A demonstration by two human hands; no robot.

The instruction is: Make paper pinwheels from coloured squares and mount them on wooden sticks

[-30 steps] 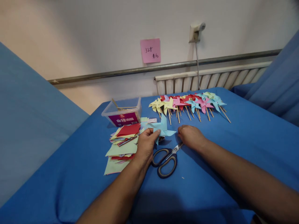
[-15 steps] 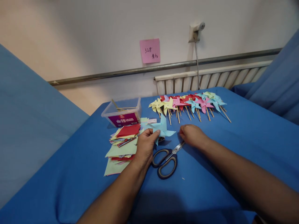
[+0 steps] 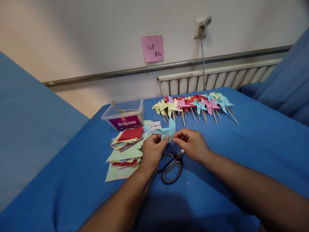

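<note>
My left hand point(image 3: 151, 151) pinches a light blue folded paper pinwheel point(image 3: 167, 130) just above the blue cloth of the table point(image 3: 231, 151). My right hand point(image 3: 191, 143) has its fingertips closed on the same paper from the right side. Grey-handled scissors point(image 3: 171, 166) lie shut on the cloth right below both hands. A messy stack of coloured paper squares point(image 3: 124, 149) sits just left of my left hand.
A row of finished pinwheels on wooden sticks point(image 3: 194, 104) lies at the far side of the table. A clear plastic box point(image 3: 124, 116) with sticks stands at the back left. A pink note point(image 3: 152, 48) and a radiator point(image 3: 217, 79) are on the wall.
My right hand has moved left from the cloth near the scissors' tip up to the blue pinwheel and pinched it. The left hand kept its hold. The view shifted slightly.
</note>
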